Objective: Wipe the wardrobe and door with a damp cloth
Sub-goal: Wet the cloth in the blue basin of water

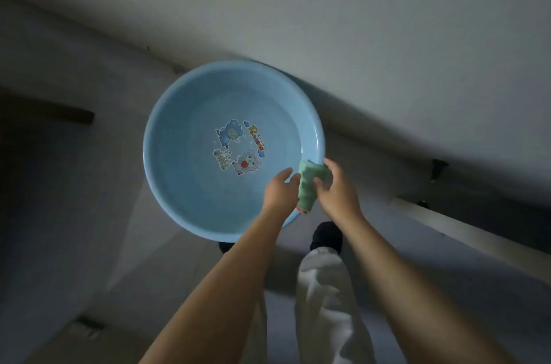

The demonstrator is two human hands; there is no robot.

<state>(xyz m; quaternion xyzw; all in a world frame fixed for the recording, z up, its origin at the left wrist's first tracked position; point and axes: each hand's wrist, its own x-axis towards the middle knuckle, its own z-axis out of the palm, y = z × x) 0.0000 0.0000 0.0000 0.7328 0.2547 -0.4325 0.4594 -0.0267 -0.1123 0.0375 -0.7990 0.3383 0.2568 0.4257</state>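
Cloth [308,186] held in both hands' grip over cartoon-printed basin [167,184], lettering illegible.

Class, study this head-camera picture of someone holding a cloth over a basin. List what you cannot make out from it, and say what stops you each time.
- Water in the basin: dim light, no clear surface shows.
- Whether the cloth is damp: too dark and small.
- Left hand grip: its fingers lie beside the cloth; contact is unclear.
- Right hand fingertips: hidden behind the cloth.
- Wardrobe and door: not identifiable in this dim head view.
- Left foot: mostly hidden by the basin and forearm.
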